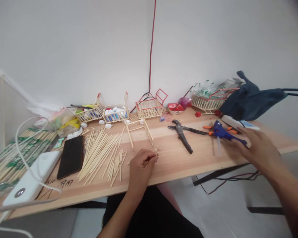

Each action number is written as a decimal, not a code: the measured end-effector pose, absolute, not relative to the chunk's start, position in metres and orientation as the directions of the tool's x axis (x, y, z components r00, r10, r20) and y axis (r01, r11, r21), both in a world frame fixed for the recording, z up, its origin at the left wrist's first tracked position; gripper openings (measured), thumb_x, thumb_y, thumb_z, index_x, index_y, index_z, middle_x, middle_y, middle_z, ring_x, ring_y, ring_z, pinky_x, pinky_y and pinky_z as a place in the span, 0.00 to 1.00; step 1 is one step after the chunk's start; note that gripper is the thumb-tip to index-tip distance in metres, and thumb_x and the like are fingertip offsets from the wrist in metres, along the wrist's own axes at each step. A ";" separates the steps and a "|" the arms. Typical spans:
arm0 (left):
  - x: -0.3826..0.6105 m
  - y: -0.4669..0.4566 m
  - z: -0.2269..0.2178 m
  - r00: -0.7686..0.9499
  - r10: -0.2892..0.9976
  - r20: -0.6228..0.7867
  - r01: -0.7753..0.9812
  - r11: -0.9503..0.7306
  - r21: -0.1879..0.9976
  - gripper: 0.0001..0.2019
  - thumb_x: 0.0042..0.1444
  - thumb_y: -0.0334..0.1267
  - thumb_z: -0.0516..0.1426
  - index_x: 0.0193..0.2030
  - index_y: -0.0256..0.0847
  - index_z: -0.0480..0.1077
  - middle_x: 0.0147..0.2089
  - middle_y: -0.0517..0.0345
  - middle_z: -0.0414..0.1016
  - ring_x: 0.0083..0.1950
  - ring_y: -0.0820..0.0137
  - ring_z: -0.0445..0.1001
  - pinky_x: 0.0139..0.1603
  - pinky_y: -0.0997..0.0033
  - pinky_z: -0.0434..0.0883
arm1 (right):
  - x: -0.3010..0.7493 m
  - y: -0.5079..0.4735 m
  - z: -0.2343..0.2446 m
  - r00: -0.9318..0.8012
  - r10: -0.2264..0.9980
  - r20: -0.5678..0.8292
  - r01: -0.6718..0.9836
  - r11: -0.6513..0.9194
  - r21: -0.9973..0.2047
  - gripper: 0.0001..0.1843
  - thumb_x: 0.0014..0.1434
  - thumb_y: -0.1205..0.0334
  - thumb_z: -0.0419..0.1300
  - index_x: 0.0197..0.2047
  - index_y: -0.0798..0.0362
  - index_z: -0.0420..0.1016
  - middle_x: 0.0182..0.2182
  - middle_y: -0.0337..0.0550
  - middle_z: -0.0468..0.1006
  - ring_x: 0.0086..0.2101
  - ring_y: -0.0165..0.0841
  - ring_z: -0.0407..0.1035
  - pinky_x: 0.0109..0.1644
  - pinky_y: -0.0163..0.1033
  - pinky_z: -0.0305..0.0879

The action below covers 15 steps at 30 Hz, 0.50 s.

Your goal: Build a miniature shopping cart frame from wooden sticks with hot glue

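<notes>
My left hand (142, 164) rests on the wooden table (169, 165) near its front edge, its fingers pinched on a short wooden stick piece (156, 151). Just behind it lies a small ladder-like stick frame (141, 130). My right hand (257, 147) reaches to the right side of the table and grips the handle of a blue glue gun (222, 132), its nozzle pointing left and down. Black pliers (182, 134) lie between my two hands.
A pile of loose sticks (99, 153), a black phone (71, 156) and a white power bank (31, 178) with cable lie left. Stick baskets (114, 114) and a red-rimmed one (150, 107) line the wall. A dark bag (250, 99) sits far right.
</notes>
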<state>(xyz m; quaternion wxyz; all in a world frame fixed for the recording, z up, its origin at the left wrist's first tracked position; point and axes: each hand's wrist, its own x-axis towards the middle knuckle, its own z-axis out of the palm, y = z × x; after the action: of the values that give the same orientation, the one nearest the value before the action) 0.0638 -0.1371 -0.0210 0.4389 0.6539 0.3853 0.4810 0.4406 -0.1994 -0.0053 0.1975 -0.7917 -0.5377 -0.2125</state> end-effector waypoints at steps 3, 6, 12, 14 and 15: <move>0.065 -0.137 -0.020 0.227 0.926 0.302 0.071 -0.325 0.943 0.04 0.54 0.30 0.59 0.30 0.40 0.74 0.35 0.58 0.75 0.40 0.71 0.73 0.43 0.74 0.67 | 0.395 -0.204 0.017 0.406 0.740 0.536 0.914 -0.316 -0.256 0.16 0.60 0.56 0.58 0.50 0.52 0.74 0.47 0.56 0.76 0.41 0.39 0.71 0.43 0.42 0.64; 0.066 -0.137 -0.019 0.214 0.931 0.297 0.056 -0.315 0.947 0.04 0.54 0.31 0.59 0.29 0.40 0.75 0.34 0.58 0.75 0.39 0.71 0.73 0.42 0.73 0.67 | 0.335 -0.198 0.025 0.297 0.827 0.478 0.877 -0.038 -0.479 0.10 0.60 0.55 0.58 0.42 0.49 0.75 0.41 0.47 0.79 0.33 0.34 0.70 0.39 0.40 0.64; 0.062 -0.136 -0.019 0.149 0.948 0.280 0.045 -0.289 0.956 0.04 0.54 0.33 0.60 0.30 0.40 0.76 0.35 0.58 0.76 0.40 0.71 0.74 0.43 0.74 0.68 | 0.241 -0.168 0.012 -0.039 0.951 0.308 0.641 0.260 -0.722 0.08 0.60 0.55 0.59 0.41 0.48 0.72 0.43 0.42 0.79 0.39 0.34 0.72 0.38 0.38 0.64; 0.059 -0.138 -0.021 0.126 0.948 0.293 0.055 -0.301 0.952 0.03 0.54 0.33 0.61 0.31 0.41 0.76 0.35 0.60 0.76 0.40 0.72 0.74 0.43 0.75 0.68 | 0.225 -0.162 0.007 -0.098 0.955 0.281 0.583 0.284 -0.761 0.06 0.59 0.57 0.59 0.38 0.49 0.71 0.41 0.41 0.79 0.38 0.33 0.71 0.37 0.37 0.62; 0.058 -0.140 -0.021 0.118 0.947 0.299 0.063 -0.307 0.949 0.03 0.54 0.33 0.61 0.31 0.42 0.77 0.34 0.60 0.76 0.39 0.72 0.74 0.43 0.75 0.68 | 0.220 -0.160 0.005 -0.116 0.957 0.265 0.560 0.283 -0.779 0.05 0.59 0.58 0.59 0.37 0.49 0.71 0.40 0.40 0.79 0.36 0.31 0.70 0.36 0.36 0.62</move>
<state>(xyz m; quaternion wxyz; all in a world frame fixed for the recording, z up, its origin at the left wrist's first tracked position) 0.0577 -0.1397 -0.0211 0.4226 0.6167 0.4095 0.5229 0.2201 -0.1604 0.0052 0.3870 -0.5407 -0.7014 0.2568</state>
